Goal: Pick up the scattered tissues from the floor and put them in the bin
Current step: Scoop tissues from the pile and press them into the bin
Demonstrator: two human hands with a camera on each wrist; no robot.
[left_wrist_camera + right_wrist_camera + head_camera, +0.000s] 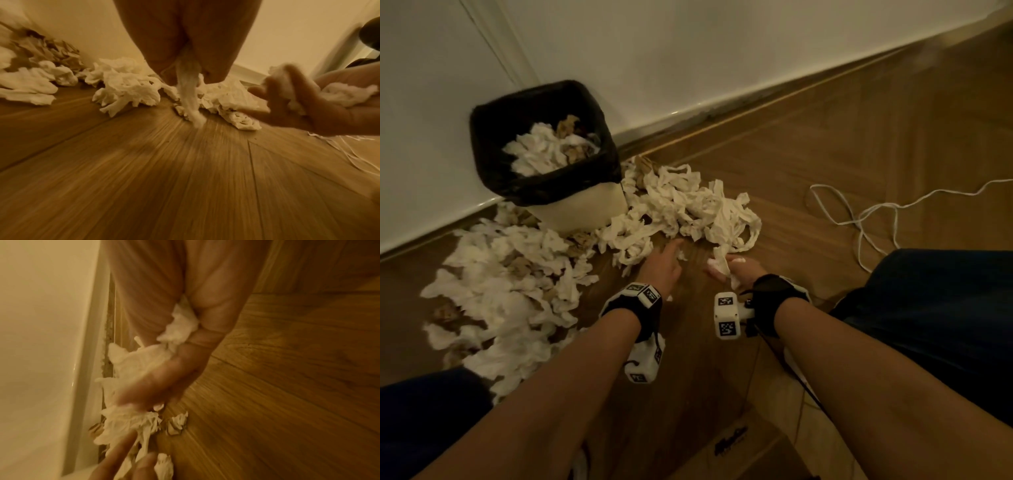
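Both hands work low at the pile's near edge, the right hand (726, 270) clamped on a crumpled white tissue wad (180, 326) and the left hand (659, 270) pinching a twisted white tissue strip (190, 100), probably to gather full loads for the black-lined white bin (582, 209) just beyond.

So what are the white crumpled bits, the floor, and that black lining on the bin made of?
The white crumpled tissues look like thin soft paper: matte, torn into limp strips, with frayed edges. The brown plank floor looks like wood or wood-look laminate, with grain lines, seams and a slight sheen. The black liner over the cream bin seems thin plastic film, wrinkled and faintly glossy.
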